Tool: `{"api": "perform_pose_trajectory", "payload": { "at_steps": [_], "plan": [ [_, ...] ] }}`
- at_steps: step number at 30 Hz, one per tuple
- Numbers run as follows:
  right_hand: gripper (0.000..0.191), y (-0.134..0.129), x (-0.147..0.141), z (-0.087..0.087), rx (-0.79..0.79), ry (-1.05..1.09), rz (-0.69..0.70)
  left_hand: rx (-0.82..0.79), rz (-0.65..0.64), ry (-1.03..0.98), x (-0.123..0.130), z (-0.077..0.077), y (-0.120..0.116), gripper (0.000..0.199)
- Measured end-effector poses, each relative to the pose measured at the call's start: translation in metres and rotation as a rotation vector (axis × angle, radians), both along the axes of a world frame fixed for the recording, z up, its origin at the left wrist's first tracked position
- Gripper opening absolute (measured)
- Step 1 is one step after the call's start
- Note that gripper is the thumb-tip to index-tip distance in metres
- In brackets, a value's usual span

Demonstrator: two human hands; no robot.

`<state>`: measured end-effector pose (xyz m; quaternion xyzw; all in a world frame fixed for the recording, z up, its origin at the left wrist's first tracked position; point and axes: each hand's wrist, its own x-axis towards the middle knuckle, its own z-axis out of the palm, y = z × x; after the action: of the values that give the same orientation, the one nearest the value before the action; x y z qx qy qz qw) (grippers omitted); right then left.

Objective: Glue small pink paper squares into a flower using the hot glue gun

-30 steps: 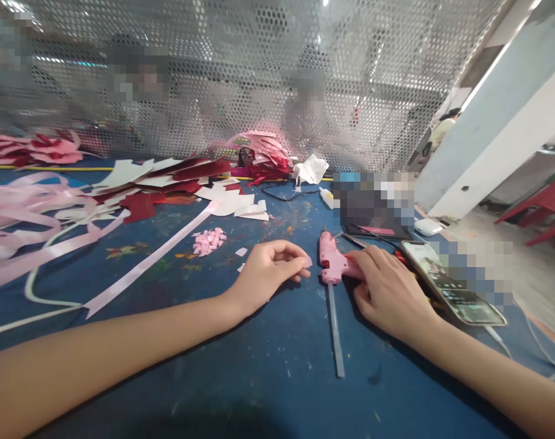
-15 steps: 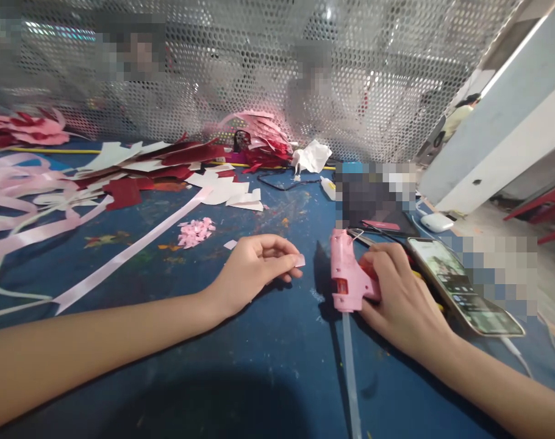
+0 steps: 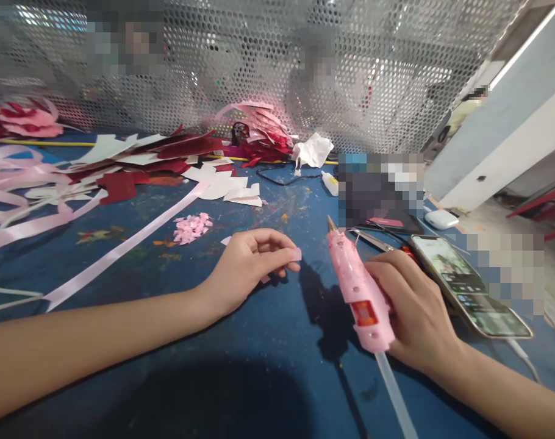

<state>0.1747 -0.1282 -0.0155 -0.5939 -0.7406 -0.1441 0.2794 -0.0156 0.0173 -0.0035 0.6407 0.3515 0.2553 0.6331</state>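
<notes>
Between thumb and fingertips, my left hand [image 3: 254,265] pinches a small pink ribbon piece [image 3: 296,253] just above the blue table. My right hand [image 3: 412,305] is wrapped round the handle of a pink glue gun [image 3: 360,292], whose metal nozzle points away from me; a clear glue stick [image 3: 396,393] sticks out of its rear end. The gun is to the right of the ribbon piece and apart from it. A heap of small pink pieces [image 3: 193,228] lies beyond my left hand. Another small piece shows partly behind that hand.
A long pink ribbon [image 3: 126,247] runs across the left side of the table [image 3: 204,378]. White and red scraps [image 3: 119,186] lie behind it. Scissors [image 3: 373,241], a phone [image 3: 469,286] and a white case [image 3: 441,218] are at the right. A perforated metal screen [image 3: 241,67] stands at the back.
My right hand has raised and tilted the glue gun, and its nozzle now shows, angled up and to the left. My left hand has shifted slightly, still pinching the ribbon piece.
</notes>
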Motion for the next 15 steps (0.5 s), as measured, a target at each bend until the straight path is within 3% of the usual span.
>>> {"api": "perform_pose_trajectory", "payload": {
  "at_steps": [4,15],
  "plan": [
    [0.008,-0.0031,-0.0020,0.0017,0.078,-0.012,0.040,-0.008,0.004,-0.005,-0.0005,-0.0022,0.0004,0.020],
    [0.015,-0.0059,-0.0029,-0.0036,0.038,-0.020,0.144,-0.004,-0.009,-0.048,-0.0008,-0.0022,-0.0011,0.011]
  ]
}}
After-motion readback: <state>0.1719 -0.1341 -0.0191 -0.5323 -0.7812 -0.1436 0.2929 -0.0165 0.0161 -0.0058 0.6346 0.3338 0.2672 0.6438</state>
